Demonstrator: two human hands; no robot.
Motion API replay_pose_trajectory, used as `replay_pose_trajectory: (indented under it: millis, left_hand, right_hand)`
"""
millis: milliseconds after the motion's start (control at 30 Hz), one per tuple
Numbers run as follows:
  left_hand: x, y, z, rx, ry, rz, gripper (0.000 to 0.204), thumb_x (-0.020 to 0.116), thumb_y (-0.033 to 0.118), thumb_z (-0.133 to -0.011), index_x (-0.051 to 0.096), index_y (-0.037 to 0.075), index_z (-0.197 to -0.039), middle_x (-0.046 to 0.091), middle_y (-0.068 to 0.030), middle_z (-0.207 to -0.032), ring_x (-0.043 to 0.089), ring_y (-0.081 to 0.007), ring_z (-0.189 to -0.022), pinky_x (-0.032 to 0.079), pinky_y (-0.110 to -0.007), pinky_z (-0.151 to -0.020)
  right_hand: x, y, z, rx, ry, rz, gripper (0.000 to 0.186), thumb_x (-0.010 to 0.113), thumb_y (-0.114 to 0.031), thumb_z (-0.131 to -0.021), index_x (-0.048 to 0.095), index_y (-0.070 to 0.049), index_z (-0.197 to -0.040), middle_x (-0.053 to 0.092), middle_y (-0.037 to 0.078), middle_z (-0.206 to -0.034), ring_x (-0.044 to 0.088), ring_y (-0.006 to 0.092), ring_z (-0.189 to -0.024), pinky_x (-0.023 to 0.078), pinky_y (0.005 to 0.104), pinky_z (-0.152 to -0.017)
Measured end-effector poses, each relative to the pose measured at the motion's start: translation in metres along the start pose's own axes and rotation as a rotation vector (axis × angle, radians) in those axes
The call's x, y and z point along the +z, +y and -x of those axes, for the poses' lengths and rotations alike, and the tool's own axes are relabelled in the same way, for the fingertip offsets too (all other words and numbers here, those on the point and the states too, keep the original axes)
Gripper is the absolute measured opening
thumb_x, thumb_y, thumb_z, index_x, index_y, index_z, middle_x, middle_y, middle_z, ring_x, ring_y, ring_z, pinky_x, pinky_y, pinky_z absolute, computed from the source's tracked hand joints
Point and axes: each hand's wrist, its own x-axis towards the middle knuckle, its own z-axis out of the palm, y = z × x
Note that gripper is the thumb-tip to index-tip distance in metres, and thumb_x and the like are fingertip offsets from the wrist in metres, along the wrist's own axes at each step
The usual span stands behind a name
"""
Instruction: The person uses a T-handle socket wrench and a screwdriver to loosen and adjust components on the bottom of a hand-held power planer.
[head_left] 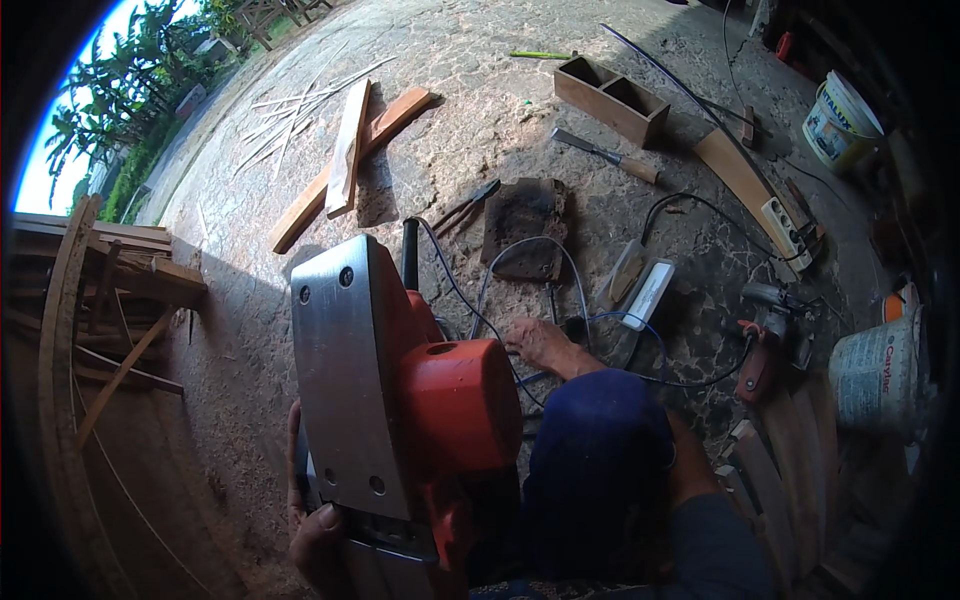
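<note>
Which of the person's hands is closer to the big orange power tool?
Left. The left hand grips the orange power planer at its lower end; no right hand can be made out in view.

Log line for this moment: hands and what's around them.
left hand: holds planer, sole up | right hand: hidden | foot by cables | planks beyond

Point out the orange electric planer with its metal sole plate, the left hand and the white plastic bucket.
Orange electric planer (455, 400), head view, on its orange motor housing.
Left hand (315, 535), head view, on the thumb side gripping the planer's base.
White plastic bucket (840, 122), head view, on its side wall.
</note>
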Motion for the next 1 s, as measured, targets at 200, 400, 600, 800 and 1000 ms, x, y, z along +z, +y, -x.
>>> replay_pose_trajectory:
  millis: [200, 400, 600, 800, 1000]
  left_hand:
    - [0.038, 0.005, 0.005, -0.012, -0.202, 0.053, 0.108, 0.074, 0.023, -0.071, 0.019, 0.005, -0.162, 0.045, -0.0251, -0.149, 0.055, -0.0363, -0.132, 0.045, -0.049, -0.113]
    - [0.054, -0.002, 0.01, -0.043, -0.4, 0.18, 0.1, 0.071, 0.01, -0.082, 0.013, 0.006, -0.163, 0.044, -0.0267, -0.149, 0.055, -0.0347, -0.132, 0.046, -0.048, -0.112]
    - [0.058, -0.023, 0.005, -0.048, -0.552, 0.288, 0.091, 0.063, -0.006, -0.091, 0.01, 0.007, -0.164, 0.04, -0.0246, -0.154, 0.054, -0.0298, -0.134, 0.049, -0.044, -0.109]
    - [0.056, -0.023, 0.004, -0.064, -0.606, 0.215, 0.088, 0.063, -0.001, -0.095, 0.008, 0.007, -0.164, 0.038, -0.0232, -0.155, 0.048, -0.0271, -0.139, 0.045, -0.041, -0.113]
    - [0.044, -0.031, -0.001, 0.009, -0.66, 0.064, 0.073, 0.042, 0.027, -0.104, 0.008, 0.006, -0.165, 0.039, -0.0265, -0.154, 0.048, -0.0292, -0.136, 0.039, -0.037, -0.112]
  right_hand:
    - [0.012, 0.032, 0.005, 0.123, 0.304, -0.803, 0.016, 0.065, -0.015, -0.096, 0.066, -0.006, -0.109, 0.064, 0.008, -0.093, 0.064, 0.0211, -0.083, 0.052, 0.0365, -0.071]
    - [-0.109, -0.034, 0.091, 0.12, 0.464, -1.904, 0.015, 0.062, -0.013, -0.102, 0.064, -0.006, -0.116, 0.063, 0.004, -0.095, 0.057, 0.0109, -0.074, 0.05, 0.0264, -0.063]
    - [-0.179, -0.098, 0.167, -0.129, 0.629, -1.707, 0.014, 0.062, -0.012, -0.102, 0.063, -0.008, -0.116, 0.062, 0.006, -0.1, 0.057, 0.0099, -0.079, 0.048, 0.0251, -0.063]
    - [-0.231, -0.192, 0.214, -0.083, 0.672, -1.449, 0.017, 0.065, -0.012, -0.101, 0.061, -0.006, -0.116, 0.067, 0.004, -0.091, 0.051, 0.0039, -0.057, 0.04, 0.0188, -0.05]
    - [-0.253, -0.265, 0.218, 0.019, 0.493, -1.002, 0.015, 0.069, -0.011, -0.099, 0.065, -0.003, -0.111, 0.07, 0.005, -0.095, 0.06, 0.0058, -0.067, 0.048, 0.0205, -0.059]
